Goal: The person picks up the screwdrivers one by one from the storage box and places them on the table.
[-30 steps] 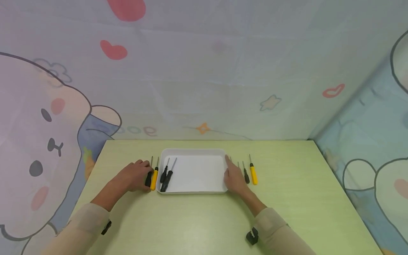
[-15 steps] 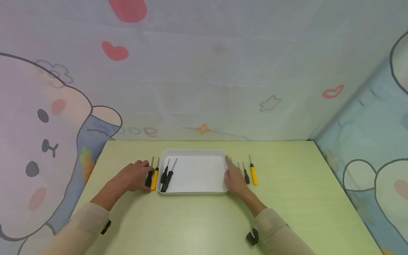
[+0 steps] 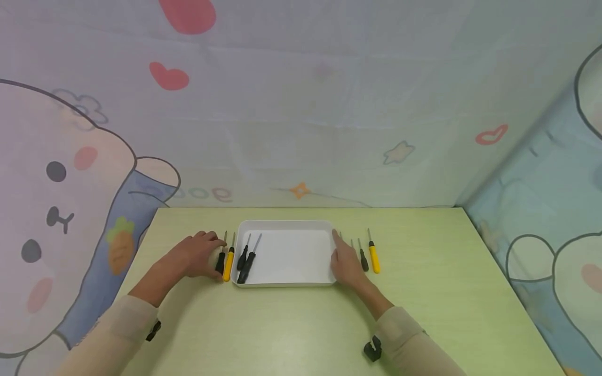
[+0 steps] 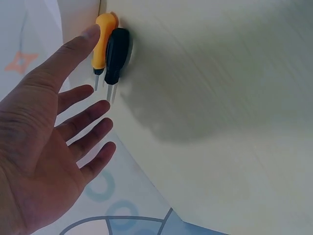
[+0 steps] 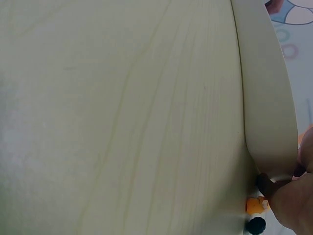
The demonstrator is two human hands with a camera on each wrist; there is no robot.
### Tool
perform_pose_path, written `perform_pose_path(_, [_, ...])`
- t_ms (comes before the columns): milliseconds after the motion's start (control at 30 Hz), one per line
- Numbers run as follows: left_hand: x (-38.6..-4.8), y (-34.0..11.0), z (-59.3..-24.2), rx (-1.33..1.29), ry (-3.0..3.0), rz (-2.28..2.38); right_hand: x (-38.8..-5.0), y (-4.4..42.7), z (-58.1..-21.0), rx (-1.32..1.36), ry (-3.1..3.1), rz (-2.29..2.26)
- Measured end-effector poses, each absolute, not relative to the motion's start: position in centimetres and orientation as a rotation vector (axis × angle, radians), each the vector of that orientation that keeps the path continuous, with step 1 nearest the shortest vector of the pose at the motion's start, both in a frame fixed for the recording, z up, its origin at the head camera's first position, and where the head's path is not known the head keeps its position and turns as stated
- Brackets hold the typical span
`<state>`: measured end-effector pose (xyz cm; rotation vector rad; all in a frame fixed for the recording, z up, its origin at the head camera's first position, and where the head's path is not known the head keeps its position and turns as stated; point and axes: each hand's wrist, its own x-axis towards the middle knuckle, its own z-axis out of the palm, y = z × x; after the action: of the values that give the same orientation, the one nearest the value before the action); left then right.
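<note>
My left hand (image 3: 199, 256) is beside a black-handled screwdriver (image 3: 220, 262); in the left wrist view its fingers are spread, with a gap between the palm and the handle. A yellow-handled screwdriver (image 3: 228, 266) lies between that one and a white rectangular tray (image 3: 291, 284). Inside the tray, at its left end, lie a short black screwdriver (image 3: 242, 259) and a longer black screwdriver (image 3: 246, 269). My right hand (image 3: 347, 263) holds the tray's right rim, thumb on the inner side and fingers outside. The right wrist view shows only part of this hand at its edge.
Right of the tray lie a small black screwdriver (image 3: 364, 260) and a yellow screwdriver (image 3: 374, 258). Other shafts there are partly hidden by my right hand. The pale wooden table (image 3: 282, 334) meets a patterned cloth wall (image 3: 301, 130) at the back.
My left hand has drawn slightly left and its fingers have loosened beside the black screwdriver. The right hand and the tray have stayed in place.
</note>
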<state>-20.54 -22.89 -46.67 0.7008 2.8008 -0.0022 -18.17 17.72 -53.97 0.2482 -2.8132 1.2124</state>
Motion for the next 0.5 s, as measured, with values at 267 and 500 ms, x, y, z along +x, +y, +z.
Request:
perform_pose_path(267, [-20.8,-23.1,-45.7,0.747,2.825,0.006,-18.2,17.7,-54.1,0.248,-2.825,1.19])
perform_pose_path(500, [-21.0,-22.9,-45.3,0.807,2.86,-0.01,-18.2,17.6,-54.1,0.235,-2.837,1.19])
